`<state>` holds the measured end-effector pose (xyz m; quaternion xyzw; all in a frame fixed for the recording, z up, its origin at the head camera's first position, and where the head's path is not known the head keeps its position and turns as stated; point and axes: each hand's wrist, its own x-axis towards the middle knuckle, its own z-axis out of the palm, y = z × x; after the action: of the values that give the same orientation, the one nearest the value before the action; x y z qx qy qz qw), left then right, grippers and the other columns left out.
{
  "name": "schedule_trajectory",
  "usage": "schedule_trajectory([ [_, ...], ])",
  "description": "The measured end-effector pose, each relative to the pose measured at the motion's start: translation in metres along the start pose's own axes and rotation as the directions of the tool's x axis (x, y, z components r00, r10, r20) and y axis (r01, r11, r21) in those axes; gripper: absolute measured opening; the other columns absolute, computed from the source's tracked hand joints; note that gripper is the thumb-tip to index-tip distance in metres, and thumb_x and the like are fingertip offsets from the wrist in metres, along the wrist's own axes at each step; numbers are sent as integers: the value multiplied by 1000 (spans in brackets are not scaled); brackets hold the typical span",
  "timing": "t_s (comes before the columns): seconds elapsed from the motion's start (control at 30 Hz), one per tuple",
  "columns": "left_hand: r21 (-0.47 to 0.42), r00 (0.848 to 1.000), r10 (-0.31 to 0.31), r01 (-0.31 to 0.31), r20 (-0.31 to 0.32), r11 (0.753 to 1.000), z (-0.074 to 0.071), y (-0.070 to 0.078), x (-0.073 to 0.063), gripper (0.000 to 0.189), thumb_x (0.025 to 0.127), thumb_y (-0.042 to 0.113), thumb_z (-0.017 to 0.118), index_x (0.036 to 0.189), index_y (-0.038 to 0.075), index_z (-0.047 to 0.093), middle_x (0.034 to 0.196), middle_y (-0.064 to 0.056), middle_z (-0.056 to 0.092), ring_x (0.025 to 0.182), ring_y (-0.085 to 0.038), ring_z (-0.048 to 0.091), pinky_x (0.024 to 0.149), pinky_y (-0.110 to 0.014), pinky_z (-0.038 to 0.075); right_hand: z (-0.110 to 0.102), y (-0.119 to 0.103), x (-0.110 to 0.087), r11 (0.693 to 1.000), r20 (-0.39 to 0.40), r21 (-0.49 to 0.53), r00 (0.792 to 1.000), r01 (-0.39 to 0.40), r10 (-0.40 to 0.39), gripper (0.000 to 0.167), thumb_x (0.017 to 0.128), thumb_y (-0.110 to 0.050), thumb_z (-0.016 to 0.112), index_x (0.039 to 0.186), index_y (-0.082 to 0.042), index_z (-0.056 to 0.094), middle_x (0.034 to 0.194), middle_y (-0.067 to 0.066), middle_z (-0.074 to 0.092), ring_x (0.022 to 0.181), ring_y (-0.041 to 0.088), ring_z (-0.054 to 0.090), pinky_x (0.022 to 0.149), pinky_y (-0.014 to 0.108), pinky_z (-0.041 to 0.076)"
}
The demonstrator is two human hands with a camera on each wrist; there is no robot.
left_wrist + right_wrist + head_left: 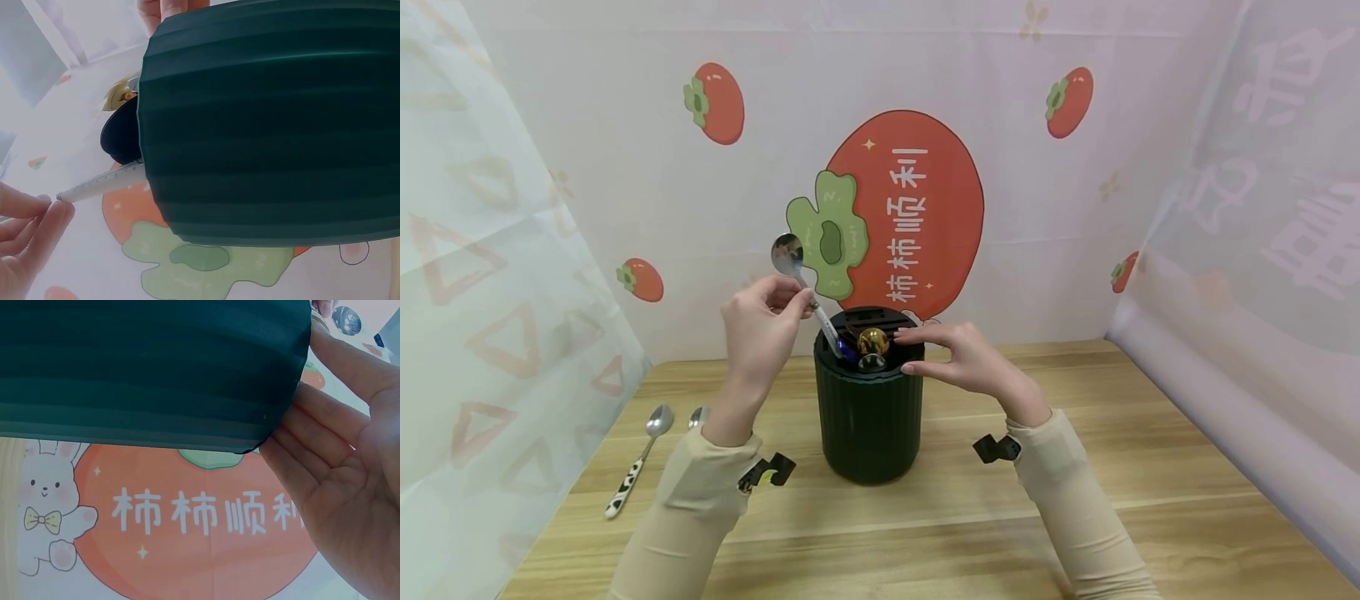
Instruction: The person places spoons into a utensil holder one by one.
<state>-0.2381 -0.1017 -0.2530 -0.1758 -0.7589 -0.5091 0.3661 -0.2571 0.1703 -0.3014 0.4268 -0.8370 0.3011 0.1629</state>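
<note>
At holder [869,425], pinched spoon [787,255], second spoon [698,416] — mostly hidden

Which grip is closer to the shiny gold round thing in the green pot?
Right. The right grip is at the green pot's rim, just right of the gold round thing. The left grip is farther off, to its left, pinching a spoon.

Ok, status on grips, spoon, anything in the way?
Left grip pinches spoon, bowl up, handle end inside green holder. Right grip at holder's rim. In opening: gold utensil head, silvery utensil head; may crowd handle.
</note>
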Motion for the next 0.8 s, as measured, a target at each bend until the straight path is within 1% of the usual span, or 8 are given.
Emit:
schedule_trajectory([
  [0.2,18,999,5,-5,41,1000,3,-2,-2,6,84,3,70,84,-3,70,77,-13,72,64,-19,69,59,-16,54,0,0,0,1000,2,2,1000,-5,5,39,84,-26,72,120,-12,66,126,4,64,118,16,59,99,40,47],
  [0.4,41,998,11,-13,56,999,4,-2,-4,6,83,4,71,83,-2,70,75,-13,72,63,-19,69,57,-13,52,0,0,-1,1000,5,-5,1000,3,-3,39,85,-27,72,120,-12,66,126,4,63,118,18,59,98,41,48],
  [0.5,68,998,28,-32,57,997,4,-2,-4,6,82,5,72,82,0,70,75,-11,72,63,-18,68,57,-11,50,0,0,-1,1000,5,-7,1000,-4,4,39,84,-28,72,120,-13,67,126,3,63,118,16,59,98,40,48],
  [0.67,90,996,54,-60,66,994,4,-3,-5,6,82,6,72,82,1,71,74,-9,72,63,-16,68,58,-10,49,1,1,-1,1000,4,-4,1000,-14,14,39,84,-28,72,120,-13,67,126,2,63,119,15,58,99,39,48],
  [0.8,104,994,74,-82,82,991,4,-4,-5,7,83,8,72,82,1,71,74,-8,72,63,-15,68,58,-11,49,0,0,-1,1000,0,-9,1000,-2,2,39,84,-27,72,120,-12,67,126,3,63,119,17,59,98,40,48],
])
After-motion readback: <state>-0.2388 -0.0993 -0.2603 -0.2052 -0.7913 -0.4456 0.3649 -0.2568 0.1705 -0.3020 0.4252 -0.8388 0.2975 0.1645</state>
